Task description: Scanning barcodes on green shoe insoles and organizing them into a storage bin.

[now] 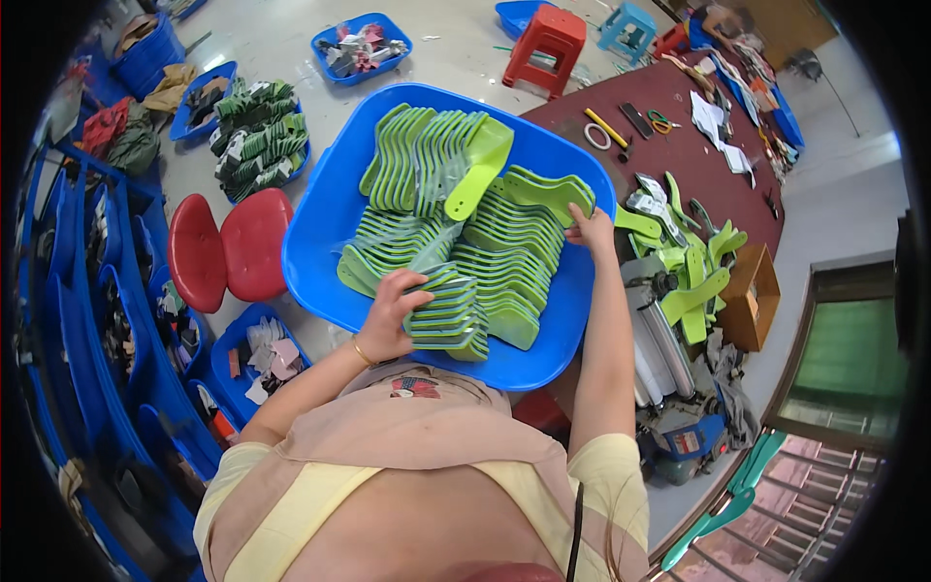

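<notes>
A large blue plastic tub [315, 228] is in front of my body. In it stand several rows of lime-green, flat, curved pieces [519, 252], stacked close together, some with clear plastic film about them. My left hand [388, 315] is closed on a stack of these pieces [448, 320] at the tub's near side. At the tub's right side, my right hand [592, 231] has its fingers closed on the end of a lime-green curved piece [551, 192] at the far end of a row. One loose piece [483, 167] lies tilted over the upper rows.
At right a dark red table [572, 116] carries scissors [662, 121], a tape roll [596, 136] and a machine with more green pieces [693, 291]. Red chair [254, 242], blue racks [73, 320] and filled baskets [361, 48] stand left and beyond. Another person [720, 24] is far right.
</notes>
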The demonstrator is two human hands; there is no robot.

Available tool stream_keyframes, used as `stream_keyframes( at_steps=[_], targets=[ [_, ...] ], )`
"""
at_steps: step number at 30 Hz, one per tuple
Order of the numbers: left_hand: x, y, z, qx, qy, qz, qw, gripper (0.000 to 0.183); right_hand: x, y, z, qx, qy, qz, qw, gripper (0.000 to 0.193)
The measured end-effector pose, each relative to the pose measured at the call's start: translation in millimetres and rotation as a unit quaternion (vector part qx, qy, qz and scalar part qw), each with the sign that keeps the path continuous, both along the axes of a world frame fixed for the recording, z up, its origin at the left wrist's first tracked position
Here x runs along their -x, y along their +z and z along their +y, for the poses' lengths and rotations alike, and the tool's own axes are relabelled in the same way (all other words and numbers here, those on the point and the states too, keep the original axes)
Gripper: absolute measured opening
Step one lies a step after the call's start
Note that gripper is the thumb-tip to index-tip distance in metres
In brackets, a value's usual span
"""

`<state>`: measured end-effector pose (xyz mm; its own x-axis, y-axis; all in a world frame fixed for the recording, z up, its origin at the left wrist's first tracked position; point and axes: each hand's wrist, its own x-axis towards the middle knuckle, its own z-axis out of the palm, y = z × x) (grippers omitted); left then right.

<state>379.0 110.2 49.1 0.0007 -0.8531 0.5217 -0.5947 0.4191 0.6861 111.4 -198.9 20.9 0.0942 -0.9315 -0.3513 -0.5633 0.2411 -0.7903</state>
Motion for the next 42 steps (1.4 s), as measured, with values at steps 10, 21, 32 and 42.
stream_keyframes(
  at_steps=[10, 21, 32, 42],
  targets=[
    [26.4, 14.3, -7.5, 0.008, -0.028, -0.030, 0.999, 0.061, -12.7, -28.2, -4.0, 0.323, -0.131, 0.144, 0.926, 0.091],
    [42.8, 25.8, -20.1, 0.024, -0.109, -0.074, 0.991, 0.055, -32.9, 11.6, 38.9, 0.448, 0.066, 0.342, 0.823, 0.076],
    [72.9, 27.8, -36.4, 0.072, -0.331, -0.154, 0.928, 0.052, -35.4, 43.6, 151.2, 0.312, 0.259, -0.006, 0.914, 0.025],
    [94.1, 25.5, -49.3, 0.087, -0.385, -0.168, 0.903, 0.052, 41.0, 32.7, 208.9, 0.126, 0.035, -0.152, 0.980, 0.018]
  ],
)
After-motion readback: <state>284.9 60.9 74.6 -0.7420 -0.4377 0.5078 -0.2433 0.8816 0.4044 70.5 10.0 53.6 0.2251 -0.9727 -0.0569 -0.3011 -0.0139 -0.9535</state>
